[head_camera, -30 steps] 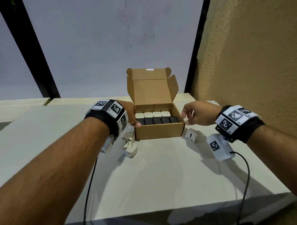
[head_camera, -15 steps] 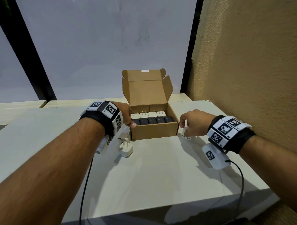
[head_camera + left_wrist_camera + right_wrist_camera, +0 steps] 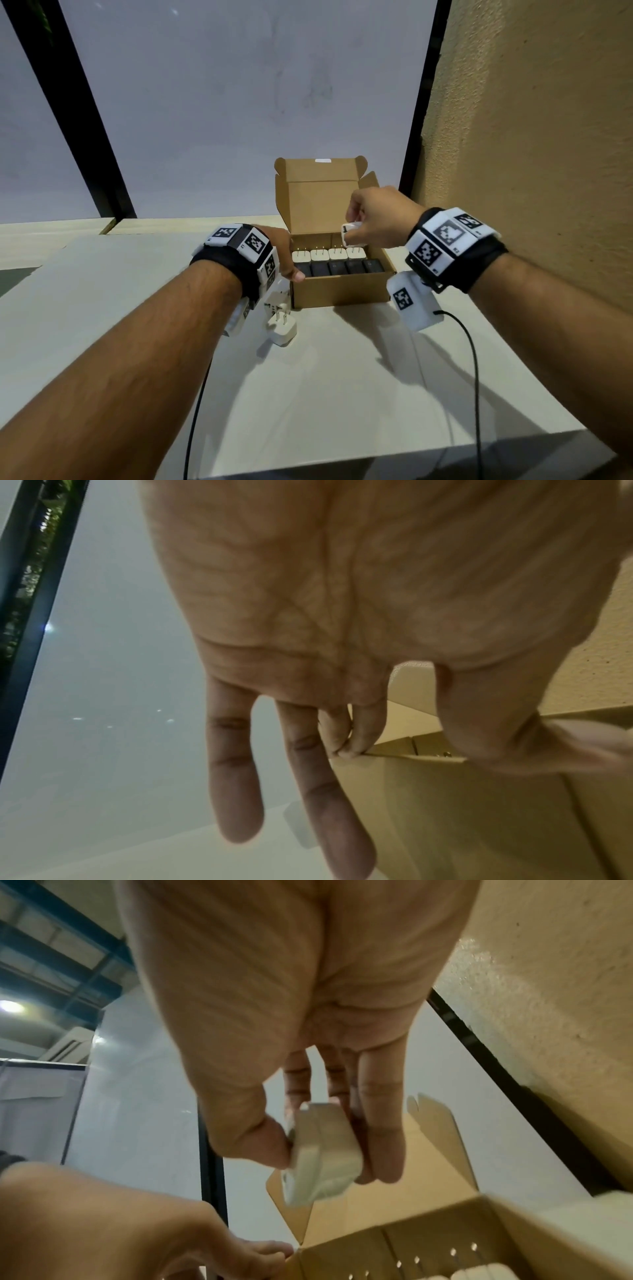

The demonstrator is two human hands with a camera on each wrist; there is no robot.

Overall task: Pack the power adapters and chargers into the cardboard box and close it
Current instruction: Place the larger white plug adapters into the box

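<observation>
The right hand hangs above the open cardboard box, its thumb on one side and its fingers on the other pinching a white adapter between them; in the right wrist view the adapter sits tilted in that pinch, directly over the box's interior. Below these fingers, inside the box, a back row of white chargers stands with prongs pointing up, and a row of black adapters lies in front of it, nearer the person. The lid stands upright behind the fingers. The left hand rests at the box's left wall: in the left wrist view its thumb and two curled fingers touch the top edge of the wall, while the other two fingers hang straight and spread apart alongside the outside of the box. Just nearer the person than the left fingers, a white charger lies on the tabletop with its prongs up, close beside the box's front left corner.
</observation>
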